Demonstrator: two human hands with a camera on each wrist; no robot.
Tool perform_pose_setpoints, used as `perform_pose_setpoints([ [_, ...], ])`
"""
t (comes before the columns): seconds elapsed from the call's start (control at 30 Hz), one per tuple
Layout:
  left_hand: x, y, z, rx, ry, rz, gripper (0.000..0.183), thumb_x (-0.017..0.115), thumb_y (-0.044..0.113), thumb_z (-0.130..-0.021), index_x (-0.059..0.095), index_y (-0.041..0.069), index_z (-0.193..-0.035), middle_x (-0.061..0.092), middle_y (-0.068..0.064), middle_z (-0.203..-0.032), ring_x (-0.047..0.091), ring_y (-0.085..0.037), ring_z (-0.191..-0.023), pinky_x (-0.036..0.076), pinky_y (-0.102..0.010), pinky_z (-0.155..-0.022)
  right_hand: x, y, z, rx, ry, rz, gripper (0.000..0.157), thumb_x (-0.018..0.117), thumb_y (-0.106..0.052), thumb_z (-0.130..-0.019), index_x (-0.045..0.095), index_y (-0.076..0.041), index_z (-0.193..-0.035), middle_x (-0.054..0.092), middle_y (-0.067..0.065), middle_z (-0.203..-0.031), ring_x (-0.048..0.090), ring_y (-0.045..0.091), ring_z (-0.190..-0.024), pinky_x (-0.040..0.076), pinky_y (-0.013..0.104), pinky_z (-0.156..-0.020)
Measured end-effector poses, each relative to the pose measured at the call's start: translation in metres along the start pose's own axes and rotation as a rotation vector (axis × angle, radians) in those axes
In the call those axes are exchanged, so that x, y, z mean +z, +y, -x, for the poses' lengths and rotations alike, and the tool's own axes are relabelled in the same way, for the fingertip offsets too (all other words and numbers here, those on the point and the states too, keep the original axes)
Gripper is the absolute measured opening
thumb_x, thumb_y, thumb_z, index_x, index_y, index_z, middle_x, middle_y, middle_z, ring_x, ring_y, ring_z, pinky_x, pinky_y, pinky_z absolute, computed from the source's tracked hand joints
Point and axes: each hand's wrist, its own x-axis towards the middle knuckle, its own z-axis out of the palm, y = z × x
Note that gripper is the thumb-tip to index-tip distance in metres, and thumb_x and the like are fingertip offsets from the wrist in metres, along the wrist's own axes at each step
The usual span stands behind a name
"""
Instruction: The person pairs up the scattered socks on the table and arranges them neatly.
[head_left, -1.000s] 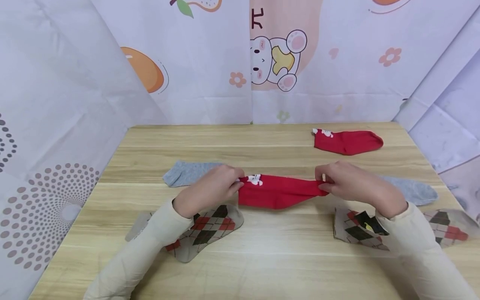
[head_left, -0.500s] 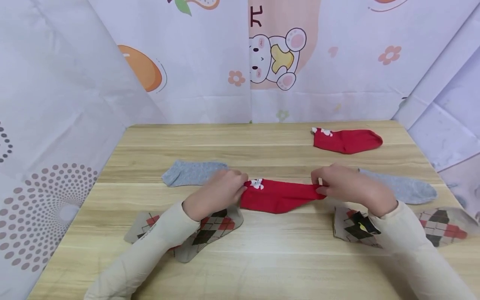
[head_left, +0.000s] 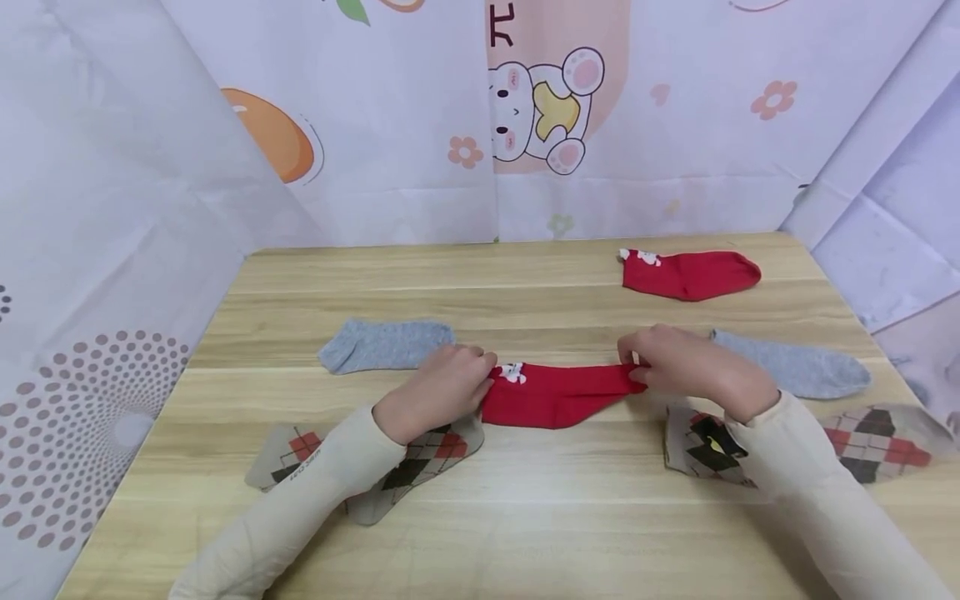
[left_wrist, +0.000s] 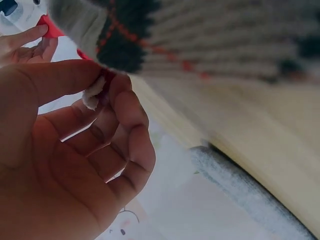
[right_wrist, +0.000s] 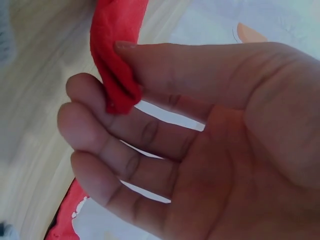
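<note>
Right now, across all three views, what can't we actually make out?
- Left argyle sock: head view, its middle is hidden under the left sleeve.
- Right argyle sock: partly covered by the right sleeve.
- Right grey sock: the end nearer the middle is behind the right hand.
- Held red sock: its cuff is covered by the left hand.
- Left wrist view: argyle fabric blurred, cut by the top edge.

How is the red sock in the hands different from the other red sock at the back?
The held red sock is pinched at its ends by the left hand and the right hand; the far red sock lies untouched. The held red sock sits mid-table; the far red sock lies near the back edge. Both are red with a white pattern at the cuff.
</note>
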Motion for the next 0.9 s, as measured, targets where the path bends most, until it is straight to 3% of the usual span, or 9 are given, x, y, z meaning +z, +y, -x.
perform_pose_setpoints([
  [0.43, 0.0, 0.001, -0.003, 0.003, -0.012, -0.022, 0.011, 0.066, 0.015, -0.094, 0.069, 0.007, -0.099, 0.066, -0.003, -0.083, 0.058, -0.013, -0.067, 0.045, -0.024, -0.059, 0.002, 0.001, -0.002, 0.056, -0.066, -0.007, 0.012, 0.076, -0.009, -0.086, 0.066, -0.011, -0.093, 0.058, -0.001, -0.076, 0.053, 0.016, -0.07, 0.046, 0.03, -0.062],
  [0.9, 0.003, 0.004, 0.001, -0.065, -0.079, -0.042, 0.024, 0.069, 0.021, -0.094, 0.065, 0.006, -0.112, 0.065, -0.008, -0.088, 0.06, -0.016, -0.07, 0.048, -0.027, -0.059, 0.014, 0.001, -0.011, 0.031, 0.012, 0.055, 0.014, 0.074, -0.002, -0.083, 0.065, -0.011, -0.089, 0.056, 0.002, -0.085, 0.051, 0.019, -0.077, 0.047, 0.034, -0.069],
])
